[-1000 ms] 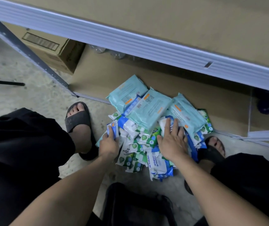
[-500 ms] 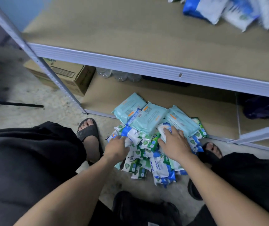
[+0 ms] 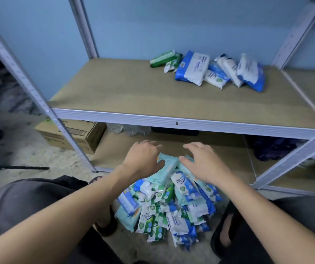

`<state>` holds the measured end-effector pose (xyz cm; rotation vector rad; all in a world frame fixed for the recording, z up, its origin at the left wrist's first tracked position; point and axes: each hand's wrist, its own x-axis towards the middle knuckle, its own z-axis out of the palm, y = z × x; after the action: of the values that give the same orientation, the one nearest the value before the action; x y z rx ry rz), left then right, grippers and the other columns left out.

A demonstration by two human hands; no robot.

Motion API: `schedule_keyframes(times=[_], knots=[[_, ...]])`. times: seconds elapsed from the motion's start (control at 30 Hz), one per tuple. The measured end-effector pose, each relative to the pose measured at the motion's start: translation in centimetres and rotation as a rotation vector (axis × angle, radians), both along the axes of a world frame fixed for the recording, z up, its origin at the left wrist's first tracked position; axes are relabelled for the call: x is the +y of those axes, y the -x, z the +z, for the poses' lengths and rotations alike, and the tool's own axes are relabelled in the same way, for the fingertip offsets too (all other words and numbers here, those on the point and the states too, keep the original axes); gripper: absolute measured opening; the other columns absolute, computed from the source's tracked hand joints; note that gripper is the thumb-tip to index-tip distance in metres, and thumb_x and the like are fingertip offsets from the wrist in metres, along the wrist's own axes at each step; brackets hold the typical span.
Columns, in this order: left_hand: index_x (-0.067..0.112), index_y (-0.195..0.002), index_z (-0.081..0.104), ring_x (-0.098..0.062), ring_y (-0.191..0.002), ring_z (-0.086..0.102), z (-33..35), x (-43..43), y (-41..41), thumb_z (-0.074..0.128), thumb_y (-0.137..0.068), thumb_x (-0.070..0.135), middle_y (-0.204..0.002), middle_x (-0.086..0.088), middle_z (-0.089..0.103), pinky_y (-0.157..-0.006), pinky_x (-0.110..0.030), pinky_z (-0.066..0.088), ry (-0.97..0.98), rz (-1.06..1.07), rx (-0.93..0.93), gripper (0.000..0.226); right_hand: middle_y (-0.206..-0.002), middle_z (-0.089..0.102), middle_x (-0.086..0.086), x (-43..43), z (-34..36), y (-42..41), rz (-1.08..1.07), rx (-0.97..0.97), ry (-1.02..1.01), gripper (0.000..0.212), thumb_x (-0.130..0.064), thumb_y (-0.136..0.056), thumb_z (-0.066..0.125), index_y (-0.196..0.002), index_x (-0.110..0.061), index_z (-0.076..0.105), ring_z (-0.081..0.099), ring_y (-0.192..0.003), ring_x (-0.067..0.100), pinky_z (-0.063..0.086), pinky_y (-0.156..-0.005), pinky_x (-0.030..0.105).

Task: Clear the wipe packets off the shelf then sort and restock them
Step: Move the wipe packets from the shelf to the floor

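A heap of wipe packets (image 3: 168, 208), teal, blue-and-white and green-and-white, lies on the floor between my feet, against the lowest shelf board. My left hand (image 3: 142, 159) hovers over the heap's far left side, fingers spread and holding nothing. My right hand (image 3: 203, 161) hovers over the far right side, fingers likewise spread and empty. A teal packet (image 3: 167, 168) shows between the two hands. On the middle shelf (image 3: 114, 96), at the back right, lie several more packets: blue-and-white ones (image 3: 193, 68) and a green one (image 3: 163, 58).
Grey metal uprights (image 3: 38, 96) frame the rack left and right. A cardboard box (image 3: 71, 134) stands on the floor behind the left upright. Clear bottles (image 3: 128, 129) and a dark object sit at the back of the lowest shelf. A black rod (image 3: 15, 168) lies on the floor left.
Both hands have lifted off the heap and moved up and forward, fingers now spread and empty. My head has tilted up, bringing the middle shelf and its packets into view.
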<state>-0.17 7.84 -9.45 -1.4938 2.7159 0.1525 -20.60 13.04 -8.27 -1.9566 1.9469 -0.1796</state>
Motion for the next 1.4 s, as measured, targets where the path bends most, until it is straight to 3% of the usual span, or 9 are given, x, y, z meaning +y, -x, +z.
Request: schedule_keyframes(times=[0.1,0.37,0.67,0.8,0.97,1.17,1.3,1.37,1.4], knots=[[0.03,-0.122,0.062,-0.024,-0.107,0.061,4.3,-1.1,1.7,0.044,-0.084,0.055,-0.115,0.006,0.066,-0.087,-0.035,0.047,0.08,-0.064,0.036,0.049,-0.149,0.047,-0.004,-1.0,3.9,1.5,-0.006,-0.033,0.102,0.056,-0.053,-0.098,0.049,-0.145,-0.022,0.048,0.042,-0.136,0.02,0.036,-0.11,0.034],[0.026,-0.134,0.057,-0.024,-0.117,0.057,10.1,-7.8,7.1,0.052,-0.094,0.048,-0.131,0.002,0.062,-0.094,-0.035,0.044,0.241,-0.12,0.134,0.046,-0.142,0.053,0.001,-6.2,10.1,7.4,-0.111,0.016,0.184,0.05,-0.051,-0.097,0.052,-0.14,-0.024,0.052,0.053,-0.124,0.025,0.039,-0.098,0.032],[0.024,-0.149,0.04,-0.028,-0.142,0.033,9.0,-18.3,14.3,0.054,-0.091,0.059,-0.16,0.0,0.033,-0.114,-0.043,0.03,0.255,-0.023,0.178,0.069,-0.148,0.047,0.008,-15.2,9.3,16.2,-0.293,0.018,0.29,0.06,-0.052,-0.094,0.055,-0.144,-0.02,0.049,0.044,-0.135,0.032,0.036,-0.113,0.041],[0.024,-0.153,0.031,-0.032,-0.145,0.027,8.6,-22.7,17.2,0.047,-0.091,0.067,-0.164,-0.002,0.023,-0.115,-0.047,0.025,0.256,0.067,0.174,0.077,-0.156,0.036,0.007,-19.0,8.9,19.9,-0.374,-0.018,0.316,0.062,-0.048,-0.098,0.053,-0.151,-0.019,0.039,0.033,-0.143,0.029,0.032,-0.113,0.038],[0.026,-0.151,0.033,-0.037,-0.142,0.028,6.9,-27.2,19.6,0.045,-0.088,0.075,-0.163,-0.004,0.022,-0.113,-0.05,0.029,0.167,0.194,0.158,0.081,-0.148,0.042,0.018,-23.7,7.3,23.7,-0.423,-0.027,0.274,0.067,-0.063,-0.094,0.045,-0.151,-0.029,0.036,0.035,-0.141,0.032,0.035,-0.107,0.038],[0.036,-0.156,0.016,-0.042,-0.144,0.02,5.8,-29.2,21.4,0.04,-0.079,0.087,-0.167,0.006,0.006,-0.112,-0.058,0.026,0.091,0.311,0.191,0.095,-0.124,0.059,0.01,-27.4,6.5,24.0,-0.542,-0.266,0.278,0.055,-0.072,-0.086,0.04,-0.122,-0.033,0.055,0.045,-0.129,0.031,0.042,-0.1,0.038],[0.042,-0.156,0.015,-0.043,-0.142,0.021,5.6,-29.9,22.1,0.041,-0.08,0.086,-0.167,0.006,0.004,-0.112,-0.056,0.027,0.085,0.353,0.206,0.092,-0.15,0.04,0.017,-28.3,6.1,24.2,-0.635,-0.273,0.273,0.069,-0.053,-0.091,0.055,-0.152,-0.027,0.036,0.031,-0.142,0.033,0.033,-0.112,0.04],[0.043,-0.156,0.018,-0.043,-0.141,0.023,5.5,-29.9,22.3,0.042,-0.085,0.079,-0.167,0.005,0.006,-0.111,-0.057,0.029,0.106,0.357,0.213,0.082,-0.136,0.047,0.016,-28.3,6.0,24.3,-0.668,-0.247,0.296,0.054,-0.047,-0.089,0.056,-0.138,-0.026,0.049,0.037,-0.132,0.033,0.038,-0.101,0.037],[0.043,-0.155,0.02,-0.043,-0.14,0.024,5.5,-29.8,22.3,0.043,-0.088,0.074,-0.167,0.004,0.007,-0.111,-0.057,0.03,0.114,0.351,0.222,0.077,-0.117,0.054,0.01,-28.4,5.8,24.3,-0.682,-0.296,0.316,0.035,-0.044,-0.086,0.057,-0.115,-0.024,0.057,0.046,-0.118,0.031,0.041,-0.088,0.034]])
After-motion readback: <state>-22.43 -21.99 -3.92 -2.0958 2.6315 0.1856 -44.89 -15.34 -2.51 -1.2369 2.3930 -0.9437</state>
